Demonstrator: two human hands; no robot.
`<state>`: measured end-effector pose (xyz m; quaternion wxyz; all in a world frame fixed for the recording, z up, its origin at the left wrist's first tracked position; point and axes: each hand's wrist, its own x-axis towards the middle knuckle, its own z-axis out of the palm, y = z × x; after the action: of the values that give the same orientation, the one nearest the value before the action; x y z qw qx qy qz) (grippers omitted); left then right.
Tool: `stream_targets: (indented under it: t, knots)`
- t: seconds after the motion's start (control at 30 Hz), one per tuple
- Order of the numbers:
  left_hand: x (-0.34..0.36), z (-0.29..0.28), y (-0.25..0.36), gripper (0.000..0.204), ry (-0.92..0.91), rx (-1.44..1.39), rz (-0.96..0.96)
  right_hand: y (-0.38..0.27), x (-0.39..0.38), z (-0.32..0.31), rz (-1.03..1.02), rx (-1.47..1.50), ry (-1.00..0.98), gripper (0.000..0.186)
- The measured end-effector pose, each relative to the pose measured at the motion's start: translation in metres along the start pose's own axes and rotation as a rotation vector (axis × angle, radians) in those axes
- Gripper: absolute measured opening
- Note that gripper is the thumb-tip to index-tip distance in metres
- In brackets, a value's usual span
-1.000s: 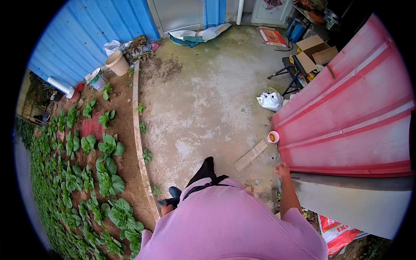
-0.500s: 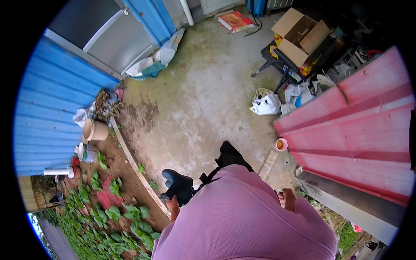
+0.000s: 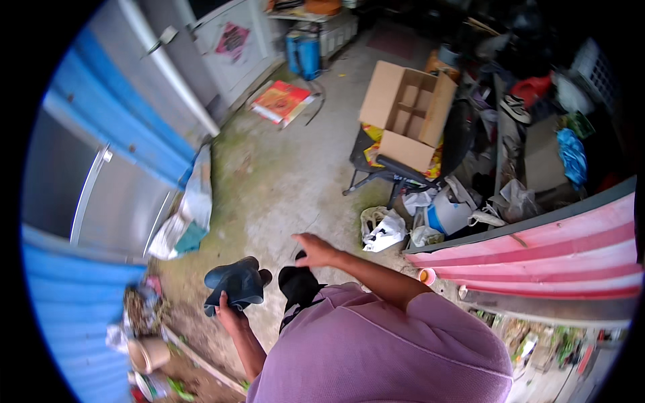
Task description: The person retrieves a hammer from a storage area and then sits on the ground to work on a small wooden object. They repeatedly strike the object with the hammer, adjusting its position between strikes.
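My left hand [image 3: 225, 307] grips dark blue-grey rubber boots [image 3: 238, 279], held low at my left front with the thumb over them. My right hand [image 3: 314, 248] is raised in front of me over the concrete floor, fingers apart and holding nothing. Black cloth or legwear [image 3: 295, 289] shows below it, beside the boots. A white plastic bag [image 3: 383, 235] lies on the ground ahead to the right.
An open cardboard box [image 3: 404, 151] rests on a black chair [image 3: 457, 148], beside piled clutter [image 3: 541, 154]. A red flat carton [image 3: 279, 101] and blue tank [image 3: 302, 54] lie ahead. Blue metal wall and door [image 3: 114, 208] stand left, a red sheet [image 3: 531, 269] right, a bucket [image 3: 148, 352] lower left.
I have moved forward, and the box and doorway are nearer. My left hand with the boots shows more fully, and my right hand has risen from my side to out in front.
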<state>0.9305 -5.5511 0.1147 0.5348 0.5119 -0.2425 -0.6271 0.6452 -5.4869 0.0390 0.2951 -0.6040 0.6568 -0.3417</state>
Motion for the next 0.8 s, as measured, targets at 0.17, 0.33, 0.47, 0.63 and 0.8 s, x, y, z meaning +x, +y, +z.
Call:
stream_targets:
  t: [0.17, 0.33, 0.47, 0.63, 0.8]
  knots:
    - [0.081, 0.173, 0.006, 0.034, -0.371, 0.03, -0.152, -0.021, 0.068, -0.058, 0.129, -0.27, 0.094, 0.093]
    - [0.119, 0.324, 0.007, 0.025, -0.588, 0.14, -0.314, 0.002, 0.13, -0.116, 0.381, -0.268, 0.338, 0.095]
    - [0.129, 0.42, -0.024, 0.023, -0.792, 0.114, -0.41, 0.068, 0.174, -0.128, 0.515, -0.224, 0.679, 0.086]
    - [0.167, 0.505, -0.039, 0.022, -0.873, 0.161, -0.466, 0.099, 0.223, -0.201, 0.546, -0.13, 0.774, 0.076]
    - [0.217, 0.593, -0.039, 0.025, -0.943, 0.258, -0.417, 0.123, 0.284, -0.274, 0.373, -0.133, 0.785, 0.08]
